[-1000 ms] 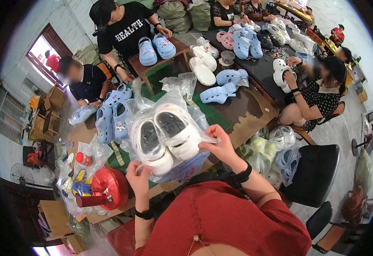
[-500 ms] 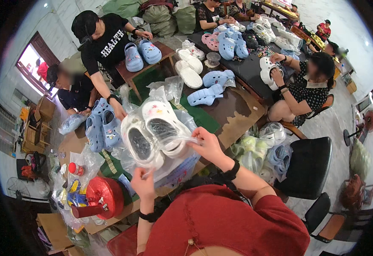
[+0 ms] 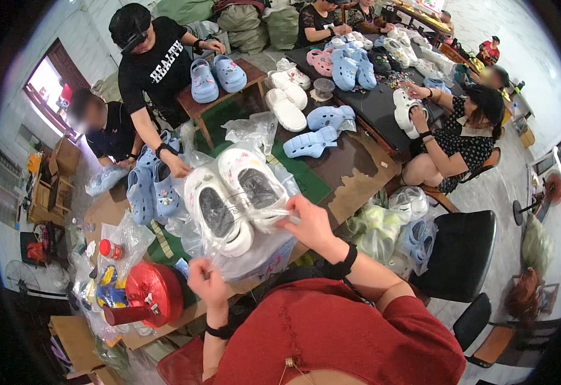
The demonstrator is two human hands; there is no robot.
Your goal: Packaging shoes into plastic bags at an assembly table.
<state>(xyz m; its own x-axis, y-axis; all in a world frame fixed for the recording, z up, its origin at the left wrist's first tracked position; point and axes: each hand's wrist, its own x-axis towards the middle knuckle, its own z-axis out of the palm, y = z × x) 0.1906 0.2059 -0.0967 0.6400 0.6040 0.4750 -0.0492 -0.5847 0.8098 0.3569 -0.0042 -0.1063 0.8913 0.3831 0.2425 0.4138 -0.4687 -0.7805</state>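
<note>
A pair of white clogs (image 3: 255, 186) with small charms lies in a clear plastic bag (image 3: 264, 215) in front of me. My right hand (image 3: 311, 224) pinches the bag's edge beside the right clog's heel. Below the left clog, my left hand (image 3: 209, 283) has its fingers closed on a thin edge of the same bag. A co-worker's hand (image 3: 176, 165) reaches in at the far left of the pair, near blue clogs (image 3: 151, 192).
A red round lidded container (image 3: 155, 292) and a red-capped jar (image 3: 110, 249) stand on the left of the table. More blue clogs (image 3: 311, 142) lie beyond. A black chair (image 3: 457, 253) and bagged clogs (image 3: 415, 240) are at right. Co-workers sit around.
My left hand has moved down and left, a little away from the clogs. My right hand has shifted slightly lower, keeping hold of the bag.
</note>
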